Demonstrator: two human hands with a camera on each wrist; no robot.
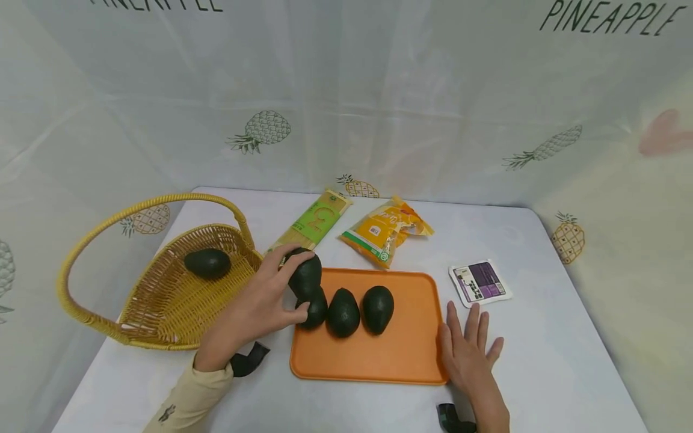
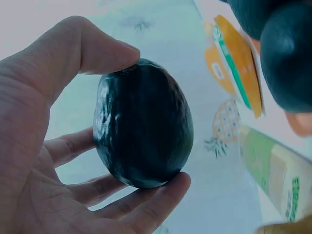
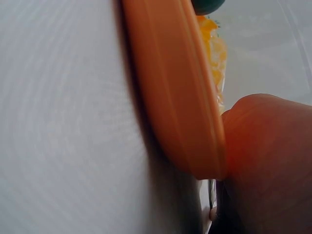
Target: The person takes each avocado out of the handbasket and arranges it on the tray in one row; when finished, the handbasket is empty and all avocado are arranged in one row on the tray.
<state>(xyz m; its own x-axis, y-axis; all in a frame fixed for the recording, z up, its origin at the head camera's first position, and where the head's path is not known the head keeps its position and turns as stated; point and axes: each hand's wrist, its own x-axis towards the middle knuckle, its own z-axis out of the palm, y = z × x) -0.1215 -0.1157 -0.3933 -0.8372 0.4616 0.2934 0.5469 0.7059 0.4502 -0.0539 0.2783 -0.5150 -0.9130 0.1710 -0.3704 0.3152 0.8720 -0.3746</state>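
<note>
My left hand [image 1: 258, 310] pinches a dark green avocado [image 1: 306, 275] over the back left corner of the orange tray [image 1: 379, 358]. In the left wrist view the thumb lies on one end of that avocado [image 2: 144, 126], and fingers support the other. Three more avocados sit on the tray: one [image 1: 314, 311] partly hidden by the held one, a middle one [image 1: 343, 313] and a right one [image 1: 378, 310]. Another avocado [image 1: 207, 263] lies in the yellow woven basket [image 1: 178, 316] at left. My right hand [image 1: 468, 352], fingers extended, rests at the tray's right edge.
Behind the tray lie a green-labelled pack of noodle-like sticks [image 1: 316, 221] and an orange-yellow bag [image 1: 381, 231]. A white and purple packet [image 1: 479, 282] is beyond my right hand. The basket's tall handle [image 1: 157, 199] arches up at left.
</note>
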